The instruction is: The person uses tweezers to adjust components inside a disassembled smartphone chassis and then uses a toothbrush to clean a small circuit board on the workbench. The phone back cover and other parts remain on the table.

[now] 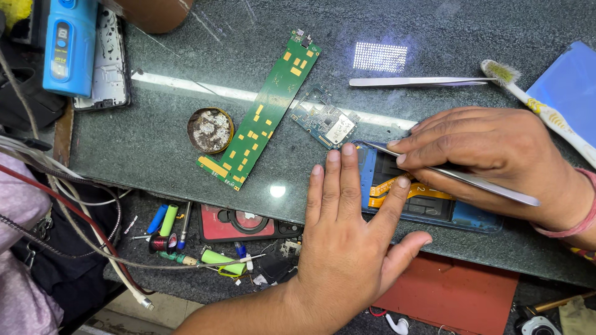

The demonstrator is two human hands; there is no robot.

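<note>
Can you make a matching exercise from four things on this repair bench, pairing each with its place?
Things:
1. long green circuit board
2. round metal tin
3. white-handled toothbrush
4. metal tweezers

Places:
A. in the right hand
B. top right, beside a blue sheet
C. lying diagonally at centre
D. left of the green board

Pairs: 1-C, 2-D, 3-B, 4-A

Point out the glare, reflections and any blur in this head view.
Head view: a dotted lamp reflection and a long bright streak glare off the glass worktop, plus a small round spot; the left hand, right hand, its tweezers and green circuit board stay sharp; edges bend slightly.
</note>
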